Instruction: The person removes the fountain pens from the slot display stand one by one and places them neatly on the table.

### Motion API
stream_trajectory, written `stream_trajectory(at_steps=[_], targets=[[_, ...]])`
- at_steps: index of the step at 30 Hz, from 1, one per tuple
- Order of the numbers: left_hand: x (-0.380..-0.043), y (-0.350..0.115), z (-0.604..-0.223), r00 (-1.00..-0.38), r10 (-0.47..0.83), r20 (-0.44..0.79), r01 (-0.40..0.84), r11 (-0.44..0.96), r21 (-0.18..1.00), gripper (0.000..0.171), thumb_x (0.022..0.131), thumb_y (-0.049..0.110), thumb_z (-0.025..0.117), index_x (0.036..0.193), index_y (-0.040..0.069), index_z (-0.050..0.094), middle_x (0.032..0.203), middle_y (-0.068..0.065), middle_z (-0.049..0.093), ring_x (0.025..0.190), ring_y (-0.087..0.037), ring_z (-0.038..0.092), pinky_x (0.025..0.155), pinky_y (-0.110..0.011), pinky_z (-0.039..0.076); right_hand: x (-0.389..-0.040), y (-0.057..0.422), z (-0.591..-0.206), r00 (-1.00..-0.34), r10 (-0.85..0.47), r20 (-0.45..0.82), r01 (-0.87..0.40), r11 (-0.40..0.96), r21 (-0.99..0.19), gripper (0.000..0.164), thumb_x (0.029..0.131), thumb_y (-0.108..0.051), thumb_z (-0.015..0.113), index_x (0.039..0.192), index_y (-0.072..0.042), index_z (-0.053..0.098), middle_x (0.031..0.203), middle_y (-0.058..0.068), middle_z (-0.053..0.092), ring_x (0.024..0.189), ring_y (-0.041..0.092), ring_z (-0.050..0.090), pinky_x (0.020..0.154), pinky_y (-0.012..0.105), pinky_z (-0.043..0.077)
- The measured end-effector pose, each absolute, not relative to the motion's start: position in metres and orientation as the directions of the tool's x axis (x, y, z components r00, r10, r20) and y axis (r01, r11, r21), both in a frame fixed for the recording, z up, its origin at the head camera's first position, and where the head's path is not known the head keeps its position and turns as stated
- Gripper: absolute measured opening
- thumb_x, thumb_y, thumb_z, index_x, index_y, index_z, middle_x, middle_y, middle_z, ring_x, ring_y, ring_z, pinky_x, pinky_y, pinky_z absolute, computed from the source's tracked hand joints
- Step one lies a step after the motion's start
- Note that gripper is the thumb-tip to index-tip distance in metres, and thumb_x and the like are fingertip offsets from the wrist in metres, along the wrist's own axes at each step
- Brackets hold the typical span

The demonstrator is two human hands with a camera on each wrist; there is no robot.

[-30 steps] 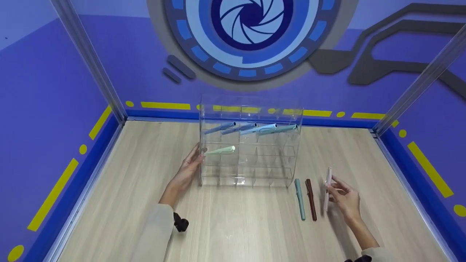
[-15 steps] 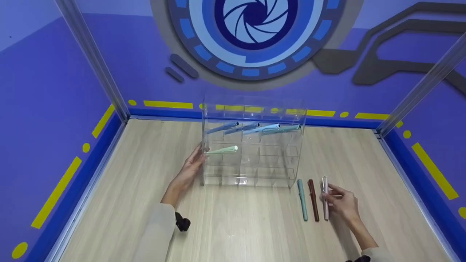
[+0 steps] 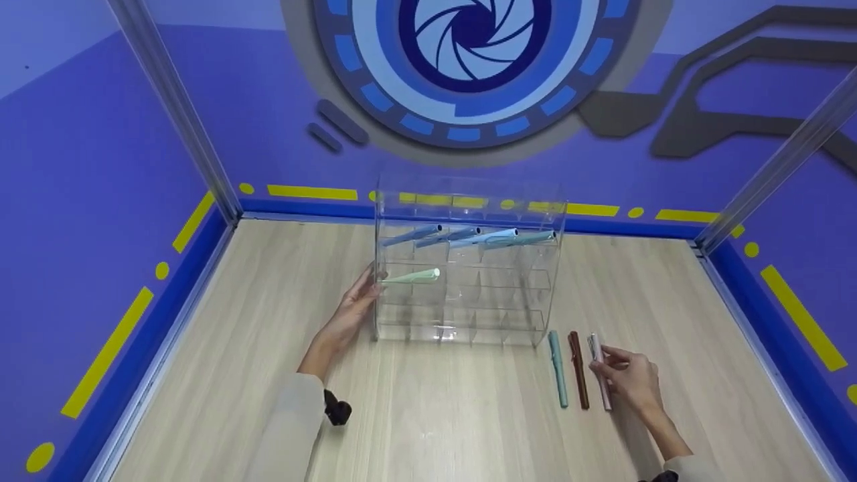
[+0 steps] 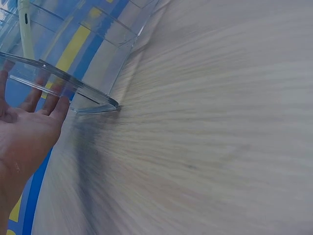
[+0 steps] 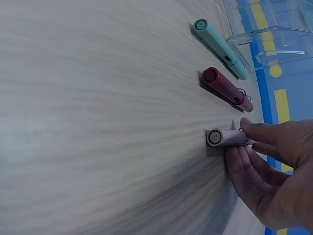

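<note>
My right hand [image 3: 633, 378] pinches a pale pink pen [image 3: 606, 391] between thumb and fingers, low at the tabletop. In the right wrist view this pen [image 5: 227, 137] points its round end toward the camera. Beside it lie a dark red-brown pen [image 3: 579, 371] and a teal pen [image 3: 558, 371], roughly parallel. My left hand [image 3: 348, 314] rests against the left side of a clear acrylic pen rack [image 3: 462, 335]. In the left wrist view its fingers [image 4: 57, 108] are extended along the side panel. A light green pen [image 3: 415, 276] sits in the rack's middle-left section near that hand.
Several blue and teal pens [image 3: 485, 237] lie slanted in a row in the rack's upper tier. A blue back wall [image 3: 321, 167] and side walls with metal posts [image 3: 181, 107] enclose the wooden table [image 3: 428, 415].
My right hand has lowered the pale pink pen to the table and shifted it slightly toward the red-brown one. My left hand stays at the rack; the head view has shifted a little.
</note>
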State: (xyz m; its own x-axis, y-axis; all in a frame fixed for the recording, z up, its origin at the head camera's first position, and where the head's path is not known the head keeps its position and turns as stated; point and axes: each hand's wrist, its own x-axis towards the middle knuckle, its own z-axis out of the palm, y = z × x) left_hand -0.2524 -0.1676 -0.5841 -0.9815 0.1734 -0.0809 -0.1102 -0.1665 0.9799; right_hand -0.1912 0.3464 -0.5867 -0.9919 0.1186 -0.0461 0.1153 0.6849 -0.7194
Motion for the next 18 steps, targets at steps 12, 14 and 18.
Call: stream_trajectory(at_steps=[12,14,18], targets=[[-0.253,-0.165,-0.586,-0.986,0.154,-0.063,-0.089,-0.171,0.981,0.066,0.107,0.033,0.054,0.165,0.027,0.021,0.170,-0.008,0.026,0.160,-0.028,0.014,0.132,-0.047,0.010,-0.194,0.353,-0.582,-0.992,0.118,-0.043,0.113,0.687,-0.718,0.054,0.095,-0.020,0.075,0.136,0.011,0.057,0.114,0.029,0.069,0.070,0.009,0.067,0.050,0.018,0.051],[-0.252,-0.165,-0.587,-0.986,0.151,-0.066,-0.091,-0.169,0.981,0.065,0.108,0.031,0.053,0.164,0.027,0.022,0.170,-0.009,0.027,0.160,-0.028,0.016,0.132,-0.046,0.011,-0.193,0.354,-0.579,-0.992,0.124,-0.027,0.105,0.681,-0.725,0.050,0.096,-0.020,0.073,0.134,0.009,0.059,0.114,0.028,0.068,0.067,0.008,0.066,0.049,0.017,0.050],[-0.254,-0.166,-0.586,-0.988,0.145,-0.045,-0.070,-0.177,0.982,0.063,0.108,0.030,0.053,0.164,0.027,0.023,0.169,-0.008,0.029,0.160,-0.028,0.019,0.132,-0.046,0.013,-0.199,0.349,-0.568,-0.992,0.108,0.062,0.027,0.670,-0.742,0.036,0.097,-0.015,0.071,0.125,0.007,0.067,0.110,0.027,0.071,0.068,0.009,0.067,0.050,0.020,0.053]])
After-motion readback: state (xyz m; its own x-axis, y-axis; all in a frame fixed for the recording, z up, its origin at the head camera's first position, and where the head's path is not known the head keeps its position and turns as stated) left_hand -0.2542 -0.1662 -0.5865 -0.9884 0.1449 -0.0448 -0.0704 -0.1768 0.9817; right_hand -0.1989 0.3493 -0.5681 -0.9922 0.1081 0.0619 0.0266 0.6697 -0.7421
